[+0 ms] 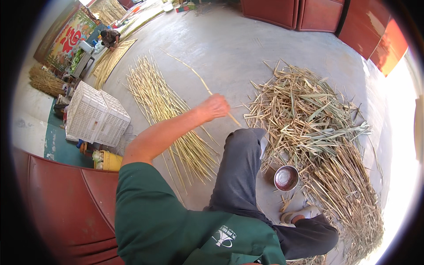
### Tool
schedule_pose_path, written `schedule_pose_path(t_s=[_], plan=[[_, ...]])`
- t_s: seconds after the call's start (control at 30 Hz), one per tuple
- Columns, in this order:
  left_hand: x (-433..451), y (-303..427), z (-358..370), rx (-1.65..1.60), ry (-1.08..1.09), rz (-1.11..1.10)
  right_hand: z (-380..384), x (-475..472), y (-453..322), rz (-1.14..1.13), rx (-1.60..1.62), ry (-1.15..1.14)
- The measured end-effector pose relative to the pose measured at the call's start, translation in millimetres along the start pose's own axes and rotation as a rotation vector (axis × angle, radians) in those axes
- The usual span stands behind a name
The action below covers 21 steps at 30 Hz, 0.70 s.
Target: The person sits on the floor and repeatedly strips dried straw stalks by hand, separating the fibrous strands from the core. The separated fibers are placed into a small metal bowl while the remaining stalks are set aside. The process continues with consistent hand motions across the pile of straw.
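Note:
My left hand [216, 107] is closed around a long, thin, slightly bent reed stalk [195, 73]. One end of the stalk points up and away over the floor; the other comes out below the hand, near my raised knee. Under my left forearm lies a spread bundle of pale, yellowish-green stalks [155, 96]. My right hand is out of view. To the right of my knee is a large heap of dry leaves and husks [298, 112], which runs into a pile of rougher stalks [347, 179]. A metal bowl [286, 178] sits on the floor by the heap.
White plastic crates [96, 114] and a yellow bucket [112, 161] stand at the left. A red padded seat [66, 198] is at the lower left, with red furniture [270, 11] at the top. Another person [110, 38] bends over a woven mat [114, 59] at the upper left.

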<state>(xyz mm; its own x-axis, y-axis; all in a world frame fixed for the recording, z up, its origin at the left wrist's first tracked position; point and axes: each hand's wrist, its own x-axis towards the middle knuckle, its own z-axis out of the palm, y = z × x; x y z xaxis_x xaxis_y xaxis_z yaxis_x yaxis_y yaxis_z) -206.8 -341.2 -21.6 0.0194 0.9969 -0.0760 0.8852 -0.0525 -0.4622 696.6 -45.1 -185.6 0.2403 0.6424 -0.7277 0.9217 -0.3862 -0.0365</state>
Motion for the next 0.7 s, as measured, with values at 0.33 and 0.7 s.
schedule_pose_path(t_s=[0.33,0.7], plan=[[-143,63,53,-0.466,-0.678,-0.244,-78,16,-20,-0.046,-0.09,0.063],[171,67,-100,-0.729,0.381,-0.183,-21,-58,-438,-0.915,-0.3,0.208]])
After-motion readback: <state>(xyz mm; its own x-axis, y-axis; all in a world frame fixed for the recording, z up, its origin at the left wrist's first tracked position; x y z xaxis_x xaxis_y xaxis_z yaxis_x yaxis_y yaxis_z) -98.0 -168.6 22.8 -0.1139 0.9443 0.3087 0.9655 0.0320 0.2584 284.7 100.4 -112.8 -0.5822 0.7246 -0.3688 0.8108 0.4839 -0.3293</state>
